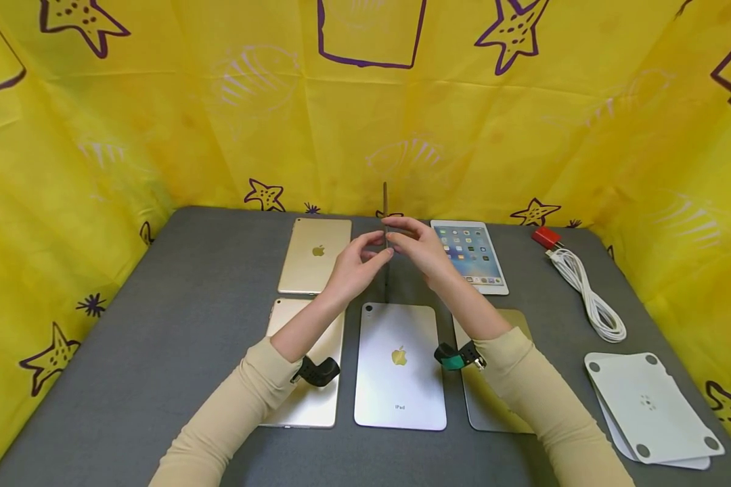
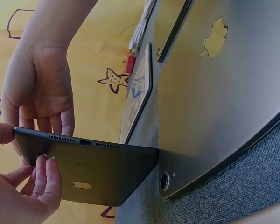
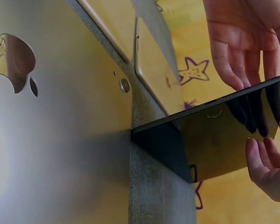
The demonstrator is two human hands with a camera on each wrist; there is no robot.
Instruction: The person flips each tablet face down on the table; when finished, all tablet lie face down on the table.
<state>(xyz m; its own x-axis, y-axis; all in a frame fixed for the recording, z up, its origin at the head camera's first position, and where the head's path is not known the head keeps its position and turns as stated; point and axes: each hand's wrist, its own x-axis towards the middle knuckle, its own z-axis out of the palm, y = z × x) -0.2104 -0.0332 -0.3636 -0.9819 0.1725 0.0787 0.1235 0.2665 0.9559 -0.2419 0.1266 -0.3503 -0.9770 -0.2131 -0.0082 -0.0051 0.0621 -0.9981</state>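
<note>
Both hands hold a dark, thin tablet [image 1: 386, 203] on edge at the middle back of the table, and its lower edge appears to meet the tabletop. In the left wrist view its grey back [image 2: 107, 168] carries an apple logo, and a port and speaker holes run along one end. The black screen [image 3: 210, 149] and round button show in the right wrist view. My left hand [image 1: 352, 265] grips its back side near the upper corner, thumb at the edge. From the screen side, my right hand [image 1: 423, 251] grips the same area with its fingertips on the glass.
A silver tablet [image 1: 400, 392] lies nearest the front middle. Gold tablets [image 1: 304, 253] lie left, and another gold one [image 1: 499, 406] under the right forearm. Back right: a white tablet [image 1: 469, 250] with its screen lit, a red charger [image 1: 546, 237], a coiled white cable [image 1: 587, 297]. White plates [image 1: 652, 406] lie front right.
</note>
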